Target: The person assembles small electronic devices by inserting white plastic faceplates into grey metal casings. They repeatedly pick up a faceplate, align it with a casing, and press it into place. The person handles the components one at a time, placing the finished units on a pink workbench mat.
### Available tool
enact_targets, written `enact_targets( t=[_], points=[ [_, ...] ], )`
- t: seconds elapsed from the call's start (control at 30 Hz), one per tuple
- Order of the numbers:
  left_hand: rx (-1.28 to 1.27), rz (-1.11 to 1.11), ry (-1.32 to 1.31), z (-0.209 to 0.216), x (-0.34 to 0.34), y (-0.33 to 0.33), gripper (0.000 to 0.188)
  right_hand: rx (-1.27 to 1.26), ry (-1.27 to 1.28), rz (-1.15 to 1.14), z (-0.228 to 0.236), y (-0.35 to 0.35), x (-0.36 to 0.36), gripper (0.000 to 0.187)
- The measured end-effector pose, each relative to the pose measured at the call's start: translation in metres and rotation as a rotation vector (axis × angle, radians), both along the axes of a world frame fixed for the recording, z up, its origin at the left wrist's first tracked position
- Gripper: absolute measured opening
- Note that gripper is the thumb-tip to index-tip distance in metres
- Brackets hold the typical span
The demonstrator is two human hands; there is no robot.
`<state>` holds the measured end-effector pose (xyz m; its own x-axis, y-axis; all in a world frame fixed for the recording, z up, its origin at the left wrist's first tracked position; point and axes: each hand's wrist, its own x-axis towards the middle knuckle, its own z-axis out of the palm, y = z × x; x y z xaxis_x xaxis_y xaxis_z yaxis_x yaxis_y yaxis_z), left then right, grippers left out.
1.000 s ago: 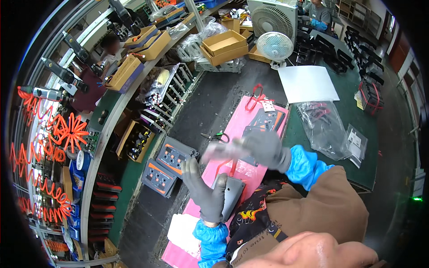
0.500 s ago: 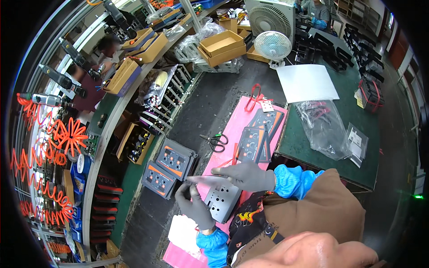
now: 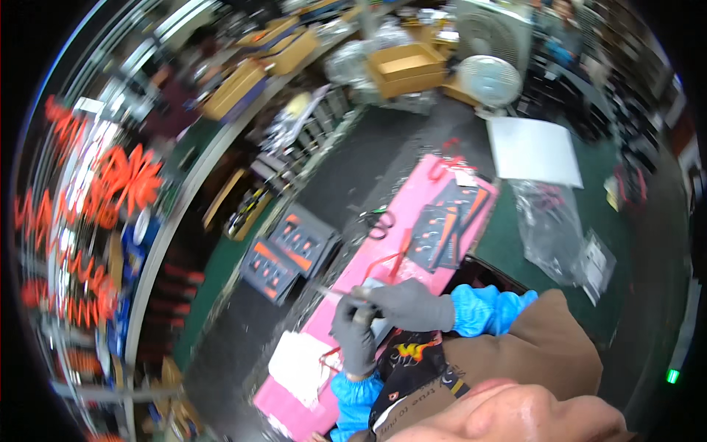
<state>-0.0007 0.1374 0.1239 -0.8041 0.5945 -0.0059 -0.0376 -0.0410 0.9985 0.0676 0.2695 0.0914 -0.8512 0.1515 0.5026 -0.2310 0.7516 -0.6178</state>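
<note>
My left hand (image 3: 355, 340), in a grey glove, is closed in a pinch beside my right hand (image 3: 411, 303), gloved alike and closed too. Between their fingertips they hold a thin, pale, film-like piece (image 3: 329, 292), seen nearly edge-on and blurred. Below my hands a grey panel (image 3: 381, 329) is mostly hidden. It lies on a pink mat (image 3: 309, 325). Past my right hand, dark panels with orange stripes (image 3: 433, 239) overlap on the mat. Black-handled scissors (image 3: 381, 223) lie at the mat's left edge. A white cloth or sheet (image 3: 298, 362) lies near my left forearm.
Two grey control boxes with orange stripes (image 3: 291, 254) rest on the dark bench at left. To the right, a green table (image 3: 508, 232) carries a white sheet (image 3: 534, 151) and plastic bags (image 3: 549, 228). A fan (image 3: 490, 79) and cardboard boxes (image 3: 407, 68) stand at the back.
My hands have drawn closer together, and the film-like piece has turned nearly edge-on. The grey panel is now mostly covered. The whole view has shifted and blurred.
</note>
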Motion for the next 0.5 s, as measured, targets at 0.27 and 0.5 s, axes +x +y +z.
enact_targets(
  t=[0.27,0.5],
  points=[
    [0.234,0.124,-0.140,-0.003,0.008,0.002,0.048,-0.049,0.019,-0.002,0.037,-0.008,0.003,0.061],
    [0.205,0.230,-0.078,-0.002,0.011,0.003,0.041,-0.056,0.074,0.025,0.037,-0.013,-0.006,0.059]
  ],
)
